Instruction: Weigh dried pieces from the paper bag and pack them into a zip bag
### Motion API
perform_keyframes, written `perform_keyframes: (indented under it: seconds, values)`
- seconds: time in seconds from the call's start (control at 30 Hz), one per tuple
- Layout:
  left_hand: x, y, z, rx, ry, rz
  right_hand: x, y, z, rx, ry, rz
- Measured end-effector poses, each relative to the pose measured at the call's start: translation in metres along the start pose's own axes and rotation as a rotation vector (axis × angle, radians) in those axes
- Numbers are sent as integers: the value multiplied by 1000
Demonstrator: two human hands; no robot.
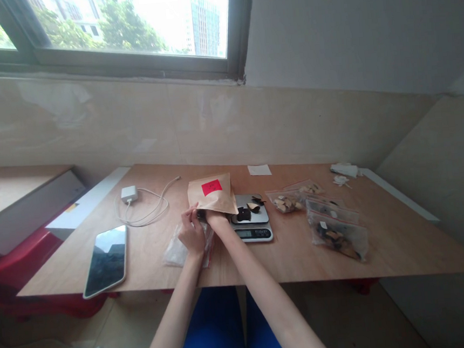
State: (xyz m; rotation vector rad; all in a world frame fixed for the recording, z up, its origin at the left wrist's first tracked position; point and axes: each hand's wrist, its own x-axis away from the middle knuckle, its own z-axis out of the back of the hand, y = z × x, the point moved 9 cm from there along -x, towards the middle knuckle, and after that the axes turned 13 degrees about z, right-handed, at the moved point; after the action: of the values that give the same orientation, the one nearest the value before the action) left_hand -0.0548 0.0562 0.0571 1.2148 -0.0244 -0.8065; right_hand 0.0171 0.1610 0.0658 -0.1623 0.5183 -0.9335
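A brown paper bag (221,197) with a red label is tilted with its mouth toward me. My left hand (191,231) is closed on the near left edge of its mouth. My right hand (216,220) reaches inside the bag, so its fingers are hidden. Just to the right is a digital kitchen scale (264,230), with several dark and pale dried pieces (243,214) on its plate. Under my wrists lies a clear plastic zip bag (177,249), partly covered by my left hand.
Zip bags of pale pieces (286,204) and dark pieces (337,236) lie on the right. A tablet (105,261) sits at the left front edge, near a white charger (129,194) with its cable. A white paper (259,170) and crumpled white plastic (344,170) lie farther back.
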Motion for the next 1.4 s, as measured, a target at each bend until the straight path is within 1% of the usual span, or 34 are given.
perform_keyframes:
  seconds: [0.1, 0.2, 0.27, 0.33, 0.37, 0.4, 0.47, 0.6, 0.67, 0.77, 0.83, 0.9, 1.0, 1.1, 1.2, 1.27, 1.33, 1.4]
  values:
    - [0, 0, 1, -11, 11, 15, 12, -2, 3, 23, -30, -54]
    - [-1, -1, 1, -17, 7, 23, 31, -13, 14, 19, -31, -14]
    - [-1, -1, 1, -15, 9, 21, 46, -20, 18, -19, -71, 12]
    - [-1, -1, 1, -10, 10, 15, 61, -23, 19, -59, -129, -2]
    - [-1, -1, 2, -8, 10, 13, 67, -23, 21, -73, -137, -13]
    - [-1, 0, 1, -8, 7, 10, 73, -24, 24, -89, -119, -18]
    - [-1, 0, 1, -5, -3, 7, 82, -27, 35, -159, -37, 8]
    - [-1, -1, 0, 16, -19, 12, 100, -35, 57, -459, 137, 123]
    - [-2, -3, 1, 21, -10, 31, 110, -33, 70, -570, 216, 145]
    - [-3, -4, 3, 34, -4, 43, 128, -17, 94, -588, 374, 116]
    - [-2, -3, 2, 39, -9, 36, 141, 3, 108, -537, 479, 57]
    - [-2, -3, 2, 39, -8, 32, 153, 28, 117, -462, 544, -11]
    - [-2, -3, 3, 45, -3, 36, 163, 62, 121, -326, 566, -72]
    - [-2, -3, 3, 41, -2, 37, 163, 84, 114, -252, 533, -85]
    - [-2, -3, 3, 34, 2, 39, 159, 96, 103, -230, 483, -81]
    - [-3, -4, 3, 31, 0, 44, 158, 100, 100, -209, 476, -83]
    - [-3, -5, 2, 34, -2, 46, 159, 98, 103, -166, 511, -79]
    - [-3, -4, 2, 43, -3, 42, 165, 87, 113, -110, 582, -67]
